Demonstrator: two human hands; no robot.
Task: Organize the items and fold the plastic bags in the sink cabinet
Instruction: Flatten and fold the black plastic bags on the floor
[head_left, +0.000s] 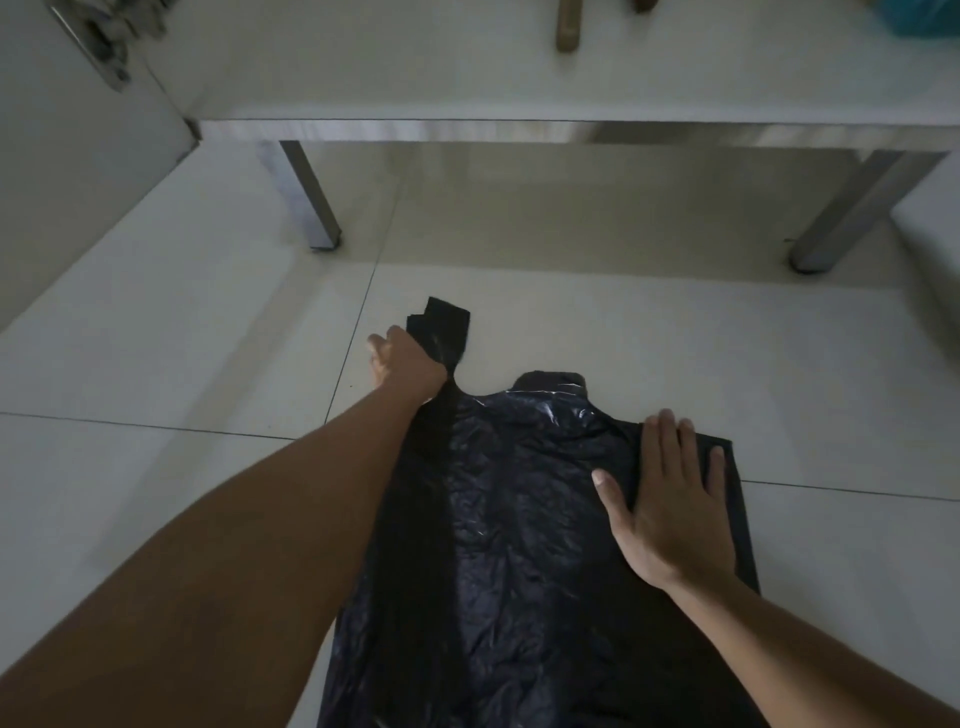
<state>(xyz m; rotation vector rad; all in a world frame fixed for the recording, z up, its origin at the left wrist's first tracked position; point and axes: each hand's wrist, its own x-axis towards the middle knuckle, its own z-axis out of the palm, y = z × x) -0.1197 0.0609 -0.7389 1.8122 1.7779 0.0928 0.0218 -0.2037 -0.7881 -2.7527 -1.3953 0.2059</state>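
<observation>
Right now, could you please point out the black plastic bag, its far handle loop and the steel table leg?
black plastic bag (498, 519), head view, crinkled middle.
far handle loop (444, 332), head view, flat strap.
steel table leg (314, 200), head view, mid-shaft.

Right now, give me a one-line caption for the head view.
Black plastic bag spread on the tiled floor; right hand presses it flat, left hand on its handle.

No text, label, brand, number or sign can be read anywhere in the frame.
</observation>
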